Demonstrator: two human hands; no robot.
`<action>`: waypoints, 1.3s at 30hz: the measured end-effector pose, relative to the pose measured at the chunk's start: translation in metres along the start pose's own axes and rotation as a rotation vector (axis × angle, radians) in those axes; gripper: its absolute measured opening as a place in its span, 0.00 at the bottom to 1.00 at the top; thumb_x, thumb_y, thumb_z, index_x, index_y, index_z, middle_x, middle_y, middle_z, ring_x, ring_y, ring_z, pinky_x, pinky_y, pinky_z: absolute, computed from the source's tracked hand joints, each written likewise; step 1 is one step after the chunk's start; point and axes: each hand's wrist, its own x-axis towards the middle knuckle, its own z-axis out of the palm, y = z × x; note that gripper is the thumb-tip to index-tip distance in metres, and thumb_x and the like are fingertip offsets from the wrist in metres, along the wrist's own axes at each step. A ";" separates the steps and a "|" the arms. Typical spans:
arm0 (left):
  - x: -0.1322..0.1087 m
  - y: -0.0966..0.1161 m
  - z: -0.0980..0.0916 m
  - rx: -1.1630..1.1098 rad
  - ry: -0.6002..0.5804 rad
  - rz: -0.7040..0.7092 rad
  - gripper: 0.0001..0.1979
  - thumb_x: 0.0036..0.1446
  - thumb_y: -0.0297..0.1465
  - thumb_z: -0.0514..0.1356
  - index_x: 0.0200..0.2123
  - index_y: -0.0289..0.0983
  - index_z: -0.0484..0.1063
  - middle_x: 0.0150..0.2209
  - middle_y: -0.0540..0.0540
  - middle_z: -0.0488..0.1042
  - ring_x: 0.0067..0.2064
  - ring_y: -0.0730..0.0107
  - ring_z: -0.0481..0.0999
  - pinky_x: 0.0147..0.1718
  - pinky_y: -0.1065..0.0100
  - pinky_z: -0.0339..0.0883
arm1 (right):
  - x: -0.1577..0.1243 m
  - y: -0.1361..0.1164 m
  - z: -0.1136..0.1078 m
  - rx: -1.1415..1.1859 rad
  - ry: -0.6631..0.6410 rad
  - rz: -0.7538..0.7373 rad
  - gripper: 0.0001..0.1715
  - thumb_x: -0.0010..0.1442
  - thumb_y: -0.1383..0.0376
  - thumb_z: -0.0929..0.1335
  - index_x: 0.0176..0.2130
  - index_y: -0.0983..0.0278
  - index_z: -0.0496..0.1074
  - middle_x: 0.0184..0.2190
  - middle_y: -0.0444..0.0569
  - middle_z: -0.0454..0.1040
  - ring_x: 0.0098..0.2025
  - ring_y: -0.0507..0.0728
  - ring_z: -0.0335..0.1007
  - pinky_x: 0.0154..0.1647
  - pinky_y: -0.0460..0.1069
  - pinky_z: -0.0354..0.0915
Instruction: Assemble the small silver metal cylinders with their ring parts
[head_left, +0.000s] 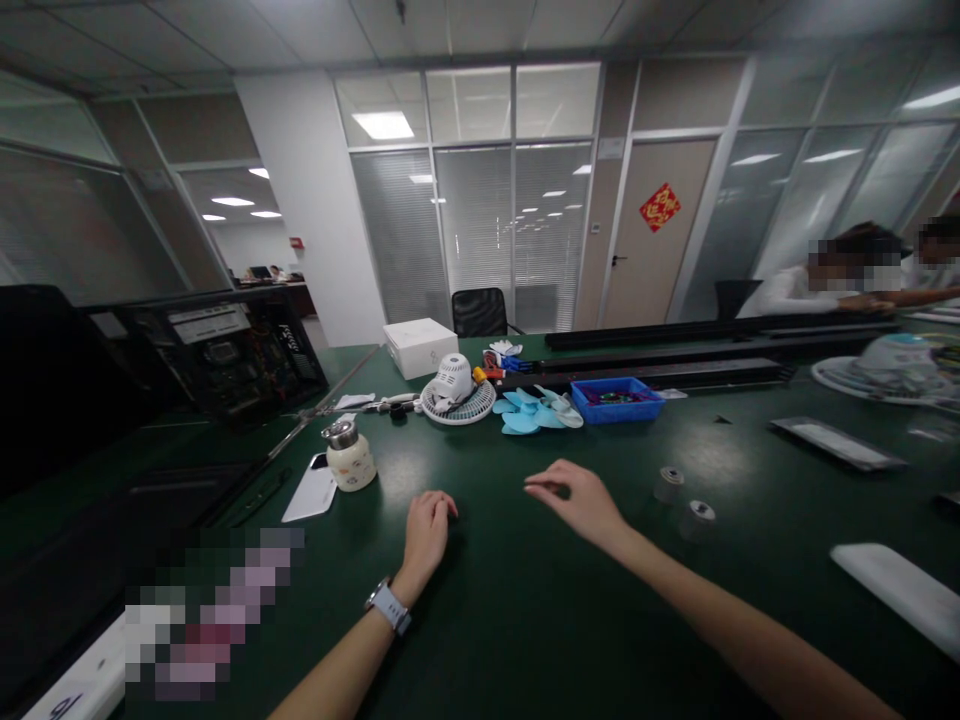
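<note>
My left hand (429, 532), with a watch (388, 606) on its wrist, is over the green table (517, 620), fingers curled together. Its palm is hidden, so I cannot make out whether anything is in it. To its right, my right hand (581, 497) has thumb and fingers bent towards each other at the tips; the gap behind them shows nothing held. A cream bottle with a metal lid (351, 458) stands left of my left hand, beside a flat white device (310, 492). Right of my right hand stand two small metal cylinders (669, 484). Light blue fan blades (534, 409) lie beyond both hands.
Further back are a white fan part on a round grille (457, 398), a white box (421, 347) and a blue bin (617, 402) of small parts. An open computer case (225, 350) stands left. Long black bars (720, 345) lie behind. People (817, 280) sit at the far right.
</note>
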 end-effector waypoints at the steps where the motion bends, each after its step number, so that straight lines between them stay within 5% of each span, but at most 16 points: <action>1: 0.000 -0.001 0.000 -0.001 -0.005 -0.001 0.18 0.58 0.32 0.43 0.23 0.39 0.68 0.31 0.46 0.73 0.39 0.61 0.70 0.43 0.60 0.61 | -0.006 0.014 -0.026 -0.021 0.053 0.025 0.17 0.60 0.51 0.65 0.42 0.54 0.78 0.37 0.46 0.76 0.38 0.56 0.72 0.38 0.51 0.65; 4: 0.001 -0.002 0.001 0.000 -0.013 -0.008 0.18 0.58 0.32 0.43 0.24 0.39 0.69 0.31 0.46 0.73 0.39 0.60 0.70 0.44 0.59 0.61 | -0.027 0.071 -0.095 -0.150 0.185 0.165 0.19 0.57 0.50 0.66 0.41 0.56 0.78 0.39 0.48 0.78 0.40 0.59 0.73 0.41 0.53 0.66; 6: 0.001 -0.001 0.000 -0.002 -0.019 -0.014 0.18 0.58 0.32 0.44 0.24 0.39 0.69 0.32 0.46 0.73 0.40 0.60 0.70 0.43 0.59 0.61 | -0.043 0.111 -0.122 -0.227 0.253 0.287 0.20 0.56 0.49 0.66 0.40 0.57 0.79 0.39 0.49 0.79 0.41 0.62 0.73 0.42 0.54 0.67; 11: 0.000 0.001 -0.001 -0.007 -0.010 -0.024 0.17 0.57 0.33 0.44 0.23 0.39 0.69 0.32 0.45 0.73 0.40 0.59 0.70 0.43 0.59 0.61 | -0.062 0.165 -0.128 -0.185 0.151 0.377 0.22 0.53 0.48 0.67 0.39 0.57 0.80 0.40 0.49 0.80 0.42 0.62 0.75 0.43 0.55 0.69; 22: 0.000 -0.003 0.000 0.011 -0.026 -0.009 0.18 0.58 0.33 0.43 0.24 0.39 0.69 0.32 0.46 0.73 0.40 0.60 0.70 0.45 0.59 0.61 | -0.058 0.159 -0.119 -0.144 0.169 0.464 0.24 0.52 0.48 0.67 0.39 0.60 0.80 0.37 0.51 0.81 0.38 0.62 0.77 0.36 0.52 0.71; 28: 0.001 -0.001 -0.001 0.035 -0.025 0.000 0.18 0.58 0.32 0.43 0.24 0.39 0.69 0.32 0.46 0.73 0.40 0.60 0.70 0.45 0.59 0.61 | -0.072 0.145 -0.151 -0.134 0.104 0.519 0.38 0.45 0.46 0.71 0.51 0.64 0.74 0.31 0.52 0.79 0.33 0.61 0.76 0.30 0.52 0.70; 31: 0.001 -0.001 -0.001 0.038 -0.027 -0.003 0.18 0.58 0.32 0.44 0.24 0.39 0.70 0.32 0.47 0.73 0.40 0.61 0.71 0.44 0.59 0.62 | -0.086 0.143 -0.169 -0.084 -0.064 0.456 0.36 0.41 0.50 0.75 0.48 0.61 0.76 0.37 0.54 0.79 0.38 0.62 0.75 0.36 0.51 0.71; 35: 0.001 0.000 -0.001 0.037 -0.035 -0.005 0.18 0.57 0.32 0.44 0.24 0.39 0.70 0.32 0.46 0.73 0.40 0.61 0.71 0.44 0.60 0.62 | -0.091 0.145 -0.166 0.020 -0.383 0.484 0.33 0.43 0.53 0.74 0.48 0.64 0.76 0.33 0.53 0.79 0.33 0.58 0.75 0.33 0.50 0.70; 39: 0.000 0.002 -0.002 0.045 -0.033 -0.005 0.18 0.58 0.32 0.44 0.24 0.39 0.70 0.32 0.46 0.73 0.40 0.60 0.70 0.43 0.60 0.62 | -0.080 0.131 -0.149 -0.059 -0.341 0.403 0.25 0.44 0.51 0.74 0.39 0.63 0.79 0.31 0.51 0.79 0.33 0.59 0.75 0.35 0.51 0.70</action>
